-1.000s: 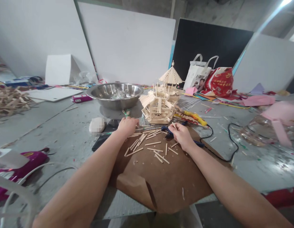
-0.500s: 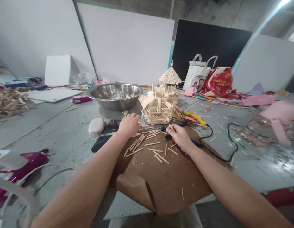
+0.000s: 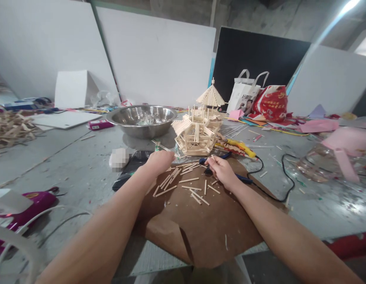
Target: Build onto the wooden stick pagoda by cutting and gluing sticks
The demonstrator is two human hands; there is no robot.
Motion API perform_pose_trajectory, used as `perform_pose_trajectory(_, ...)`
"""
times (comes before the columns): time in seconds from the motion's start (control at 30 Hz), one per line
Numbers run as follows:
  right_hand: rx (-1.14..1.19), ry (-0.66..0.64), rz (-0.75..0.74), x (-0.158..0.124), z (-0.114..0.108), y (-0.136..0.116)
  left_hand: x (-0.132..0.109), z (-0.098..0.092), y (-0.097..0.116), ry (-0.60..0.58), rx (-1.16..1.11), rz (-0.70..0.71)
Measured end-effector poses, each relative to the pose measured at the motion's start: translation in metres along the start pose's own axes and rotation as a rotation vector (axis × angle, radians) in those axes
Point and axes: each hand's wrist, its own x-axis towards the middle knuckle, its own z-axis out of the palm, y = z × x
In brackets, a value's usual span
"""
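Observation:
My left hand (image 3: 160, 161) is closed, palm down, at the far left edge of the brown paper (image 3: 200, 228). Its fingertips are turned away, and what they hold, if anything, is hidden. Just beyond it lie thin sticks and a green scrap (image 3: 157, 146). Between the fingertips of my right hand (image 3: 220, 169) is a short wooden stick (image 3: 212, 157). Behind both hands stands a pavilion model (image 3: 197, 134) built from wooden sticks, with a pointed roof; neither hand touches it. Several loose wooden sticks (image 3: 188, 180) are scattered on the paper between my arms.
A steel bowl (image 3: 147, 132) stands at the back left. Beside my left forearm are a dark phone-like slab (image 3: 123, 179) and a white rounded object (image 3: 117, 159). Blue-handled pliers (image 3: 244, 178), a yellow-handled tool (image 3: 243, 146) and a black cable (image 3: 285, 199) lie right. A magenta glue gun (image 3: 38, 205) sits left.
My left hand has drawn back slightly toward me and its fingers have curled in, uncovering sticks behind it. My right hand stays nearly in place with its stick.

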Motion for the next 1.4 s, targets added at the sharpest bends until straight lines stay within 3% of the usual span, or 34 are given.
perform_pose_trajectory(0.17,-0.001,-0.024,0.002,0.0,0.0,0.001,-0.003,-0.005,0.007,0.028,-0.003,0.02)
perform_pose_trajectory(0.33,0.064,0.002,0.057,0.001,0.0,-0.003,-0.013,-0.014,0.03,0.102,-0.057,0.119)
perform_pose_trajectory(0.57,0.392,0.008,0.182,-0.002,0.002,-0.012,-0.025,-0.013,0.062,0.194,-0.191,0.259)
perform_pose_trajectory(0.7,0.532,0.193,0.093,0.007,-0.011,-0.013,-0.025,-0.009,0.061,0.224,-0.147,0.288)
perform_pose_trajectory(0.87,0.684,0.54,-0.036,0.024,-0.053,-0.017,-0.018,-0.002,0.051,0.239,-0.123,0.285)
perform_pose_trajectory(0.97,0.757,0.649,-0.044,0.029,-0.076,-0.017,-0.019,-0.006,0.051,0.234,-0.228,0.318)
perform_pose_trajectory(1.07,0.828,0.559,0.021,0.03,-0.085,-0.014,-0.029,-0.017,0.062,0.144,-0.478,0.498)
perform_pose_trajectory(1.2,0.88,0.303,0.095,0.028,-0.074,-0.009,-0.045,-0.029,0.079,-0.118,-0.693,0.729)
perform_pose_trajectory(1.27,0.871,0.21,0.105,0.027,-0.064,-0.007,-0.047,-0.029,0.081,0.011,-0.68,0.719)
perform_pose_trajectory(1.4,0.839,0.091,0.146,0.023,-0.048,-0.009,-0.039,-0.022,0.072,0.533,-0.593,0.442)
